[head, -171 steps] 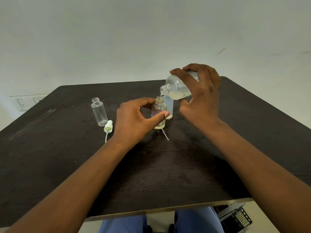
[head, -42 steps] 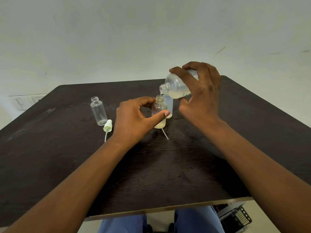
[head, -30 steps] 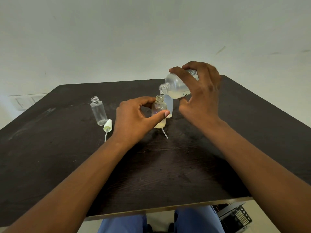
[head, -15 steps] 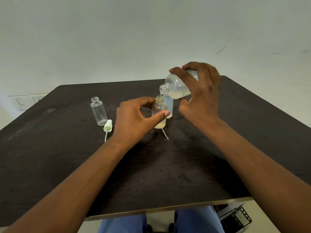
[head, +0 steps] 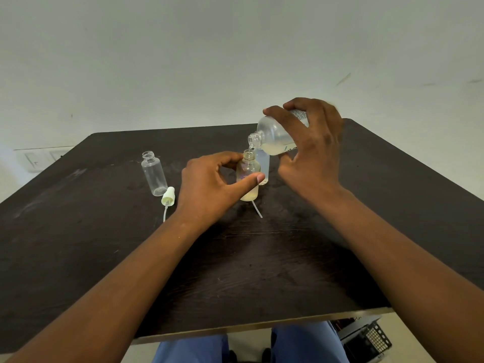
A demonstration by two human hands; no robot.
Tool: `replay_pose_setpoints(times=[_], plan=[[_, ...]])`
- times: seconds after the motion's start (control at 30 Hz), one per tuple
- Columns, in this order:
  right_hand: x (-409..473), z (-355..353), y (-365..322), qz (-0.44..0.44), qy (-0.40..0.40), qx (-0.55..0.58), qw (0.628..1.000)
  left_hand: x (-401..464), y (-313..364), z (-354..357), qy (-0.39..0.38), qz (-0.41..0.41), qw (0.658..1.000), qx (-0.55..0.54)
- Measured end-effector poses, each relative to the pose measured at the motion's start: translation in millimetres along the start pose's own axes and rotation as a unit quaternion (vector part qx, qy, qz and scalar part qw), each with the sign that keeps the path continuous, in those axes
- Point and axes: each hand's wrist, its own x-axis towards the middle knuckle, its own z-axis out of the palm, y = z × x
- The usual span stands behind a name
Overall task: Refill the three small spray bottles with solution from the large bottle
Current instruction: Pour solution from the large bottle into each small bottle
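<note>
My right hand [head: 313, 150] grips the large clear bottle [head: 272, 138], tilted with its open neck down over a small bottle. Pale yellowish liquid lies in its lower side. My left hand [head: 209, 186] holds that small open bottle [head: 248, 176] upright on the table between thumb and fingers; yellowish liquid fills its bottom part. A second small bottle [head: 263, 163] stands right behind it, mostly hidden. A third small bottle [head: 153, 173], clear and uncapped, stands at the left.
A white spray cap with its dip tube [head: 167, 199] lies beside the left bottle. Another thin dip tube [head: 257, 209] lies in front of the held bottle. The dark wooden table [head: 235, 271] ends close to my lap; a black basket [head: 366, 339] sits on the floor.
Both hands and bottles keep nearly the same pose as in the earlier frames. The large bottle stays tilted over the small bottle.
</note>
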Motion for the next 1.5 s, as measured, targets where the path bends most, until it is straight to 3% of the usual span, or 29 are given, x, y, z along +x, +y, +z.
replay_pose_setpoints(times=[1.5], plan=[[1.1, 0.7, -0.2, -0.002, 0.007, -0.016, 1.0, 0.3, -0.8, 0.3, -0.006, -0.001, 1.0, -0.001]])
